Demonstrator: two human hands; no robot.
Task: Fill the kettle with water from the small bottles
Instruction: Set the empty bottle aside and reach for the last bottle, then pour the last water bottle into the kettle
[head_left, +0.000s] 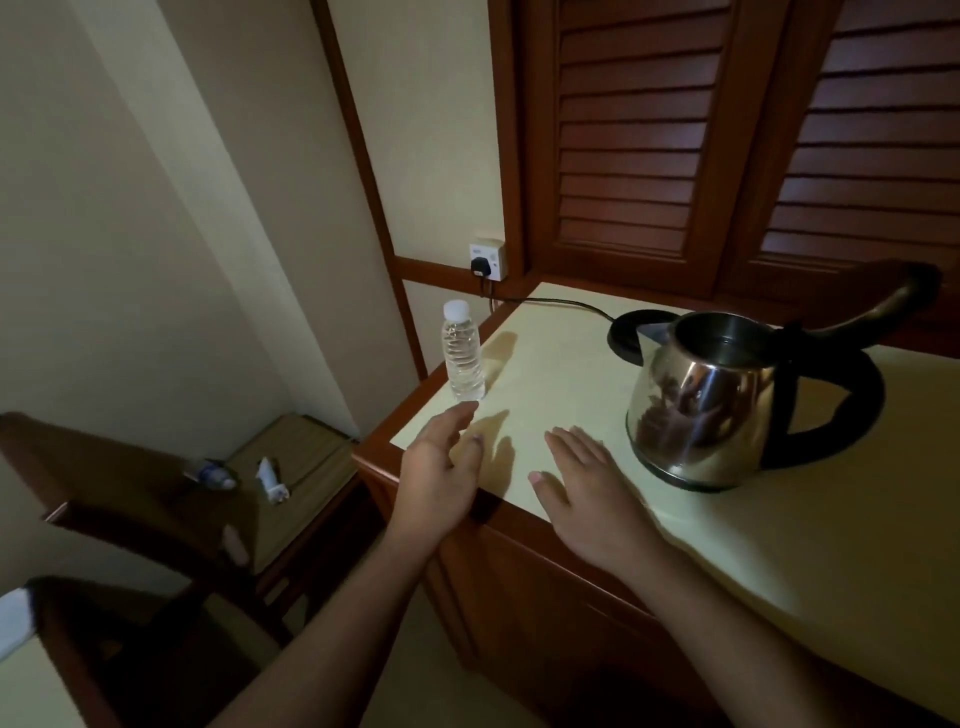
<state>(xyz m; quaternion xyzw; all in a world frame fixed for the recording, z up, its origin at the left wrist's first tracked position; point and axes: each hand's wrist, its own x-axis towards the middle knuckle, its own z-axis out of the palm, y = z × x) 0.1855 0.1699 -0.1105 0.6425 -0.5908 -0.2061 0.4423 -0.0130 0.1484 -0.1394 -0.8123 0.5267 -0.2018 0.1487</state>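
Note:
A small clear water bottle (462, 356) with a white cap stands upright near the left edge of the cream cabinet top (561, 364). A steel kettle (711, 405) with a black handle sits to the right, its lid flipped open. My left hand (441, 473) hovers just below the bottle, fingers apart, holding nothing. My right hand (582, 483) is spread flat over the cabinet top, left of the kettle, empty.
The kettle's black base (631, 335) lies behind it, its cord running to a wall socket (487, 260). Louvred wooden doors stand at the back. Below left, a bin (296, 467) holds an empty bottle (215, 474) and a white tube; a dark chair is nearby.

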